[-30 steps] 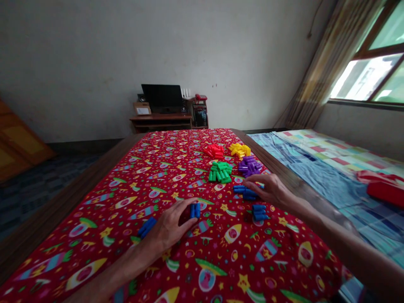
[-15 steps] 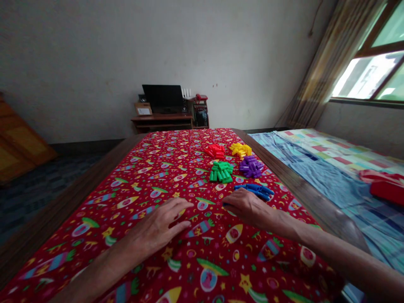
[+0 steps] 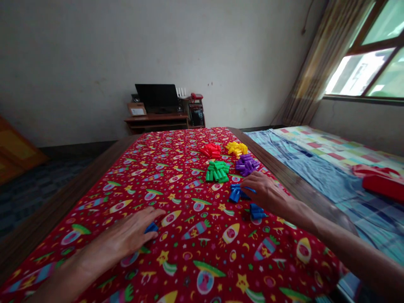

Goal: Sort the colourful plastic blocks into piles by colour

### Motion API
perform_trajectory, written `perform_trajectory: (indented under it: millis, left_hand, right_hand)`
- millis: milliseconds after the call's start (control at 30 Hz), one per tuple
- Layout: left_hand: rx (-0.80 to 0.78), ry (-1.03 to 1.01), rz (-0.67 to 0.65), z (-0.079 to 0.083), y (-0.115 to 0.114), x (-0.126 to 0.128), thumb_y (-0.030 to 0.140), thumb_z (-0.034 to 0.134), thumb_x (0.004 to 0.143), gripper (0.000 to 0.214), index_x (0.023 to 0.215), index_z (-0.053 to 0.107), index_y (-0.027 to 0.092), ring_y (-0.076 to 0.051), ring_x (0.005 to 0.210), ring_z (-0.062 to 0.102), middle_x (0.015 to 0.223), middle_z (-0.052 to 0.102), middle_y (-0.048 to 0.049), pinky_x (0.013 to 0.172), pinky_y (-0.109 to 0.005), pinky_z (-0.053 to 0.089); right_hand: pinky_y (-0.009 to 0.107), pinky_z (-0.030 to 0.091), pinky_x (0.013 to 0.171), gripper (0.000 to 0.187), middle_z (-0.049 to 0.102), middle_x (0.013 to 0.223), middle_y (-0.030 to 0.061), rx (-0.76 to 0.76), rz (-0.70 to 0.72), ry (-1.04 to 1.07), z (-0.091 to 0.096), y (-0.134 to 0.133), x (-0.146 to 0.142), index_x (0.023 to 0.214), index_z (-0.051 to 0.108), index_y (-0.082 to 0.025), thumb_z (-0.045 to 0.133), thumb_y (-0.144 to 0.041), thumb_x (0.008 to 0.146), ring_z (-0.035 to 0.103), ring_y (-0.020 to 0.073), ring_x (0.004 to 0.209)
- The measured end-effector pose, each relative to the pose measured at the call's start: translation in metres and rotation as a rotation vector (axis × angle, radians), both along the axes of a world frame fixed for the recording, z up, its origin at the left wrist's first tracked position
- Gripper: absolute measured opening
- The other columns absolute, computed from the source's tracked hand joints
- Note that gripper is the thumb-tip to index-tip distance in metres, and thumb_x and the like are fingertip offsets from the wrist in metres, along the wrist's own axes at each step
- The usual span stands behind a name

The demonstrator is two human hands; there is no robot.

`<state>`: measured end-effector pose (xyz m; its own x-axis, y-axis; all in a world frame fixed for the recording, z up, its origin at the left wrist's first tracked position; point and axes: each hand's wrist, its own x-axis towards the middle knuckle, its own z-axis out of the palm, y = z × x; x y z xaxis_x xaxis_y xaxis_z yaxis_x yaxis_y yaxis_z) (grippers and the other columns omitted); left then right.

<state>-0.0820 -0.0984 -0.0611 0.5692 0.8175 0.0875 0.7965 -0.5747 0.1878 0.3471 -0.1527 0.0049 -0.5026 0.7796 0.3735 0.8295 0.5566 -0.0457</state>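
My left hand (image 3: 128, 236) lies low on the red patterned tablecloth (image 3: 176, 256), fingers curled over a blue plastic piece (image 3: 152, 228) that peeks out at its fingertips. My right hand (image 3: 264, 191) rests farther right, its fingers bent down on a small cluster of blue pieces (image 3: 235, 194). More blue pieces (image 3: 257, 211) lie just in front of its wrist. Beyond the hands sit sorted piles: green (image 3: 217, 171), purple (image 3: 246, 164), red (image 3: 211, 150) and yellow (image 3: 236, 148).
The table's dark wooden edge (image 3: 285, 176) runs along the right, with a bed under a blue checked sheet (image 3: 315, 168) beside it. A red object (image 3: 383, 185) lies on the bed. A desk with a monitor (image 3: 158, 107) stands at the far wall.
My left hand has slid back and left onto a blue piece. My right hand has moved right and forward to the blue cluster. The camera has shifted slightly.
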Motion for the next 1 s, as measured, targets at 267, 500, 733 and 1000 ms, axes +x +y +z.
perform_trajectory:
  millis: [267, 500, 733, 1000]
  left_hand:
    - [-0.269, -0.534, -0.124, 0.041, -0.018, 0.115, 0.035, 0.064, 0.079, 0.04, 0.118, 0.063, 0.028, -0.022, 0.098, 0.068, 0.115, 0.07, -0.0024, 0.083, -0.033, 0.058]
    - [-0.143, -0.569, -0.422, 0.022, -0.011, 0.208, 0.029, 0.065, 0.086, 0.047, 0.131, 0.052, 0.025, -0.024, 0.113, 0.061, 0.126, 0.063, -0.0071, 0.099, -0.039, 0.049]
    - [-0.028, -0.564, -0.579, 0.007, 0.001, 0.248, 0.049, 0.051, 0.092, 0.056, 0.139, 0.04, 0.023, -0.024, 0.123, 0.051, 0.131, 0.053, -0.0094, 0.106, -0.04, 0.041]
    - [0.125, -0.488, -0.411, 0.007, 0.0, 0.231, 0.062, 0.053, 0.083, 0.068, 0.138, 0.041, 0.025, -0.03, 0.115, 0.051, 0.12, 0.047, -0.0098, 0.1, -0.048, 0.045]
  right_hand:
    - [0.038, 0.05, 0.083, 0.026, 0.067, 0.106, 0.008, -0.077, 0.049, -0.004, -0.021, -0.051, 0.011, 0.117, 0.061, -0.025, 0.056, -0.025, 0.092, 0.059, 0.0228, 0.098]
    - [0.037, 0.053, 0.079, 0.023, 0.067, 0.104, 0.0088, -0.035, 0.049, 0.068, -0.034, -0.044, 0.027, 0.113, 0.062, -0.022, 0.049, -0.018, 0.094, 0.061, 0.0208, 0.091]
    - [0.033, 0.052, 0.067, 0.02, 0.065, 0.086, 0.0063, 0.082, -0.033, 0.101, -0.033, -0.029, 0.033, 0.098, 0.061, -0.02, 0.041, -0.023, 0.097, 0.06, 0.0181, 0.074]
    - [0.039, 0.055, 0.077, 0.033, 0.066, 0.108, 0.0126, 0.072, -0.152, 0.094, -0.039, -0.037, 0.058, 0.124, 0.056, -0.022, 0.055, -0.032, 0.092, 0.064, 0.0252, 0.095]
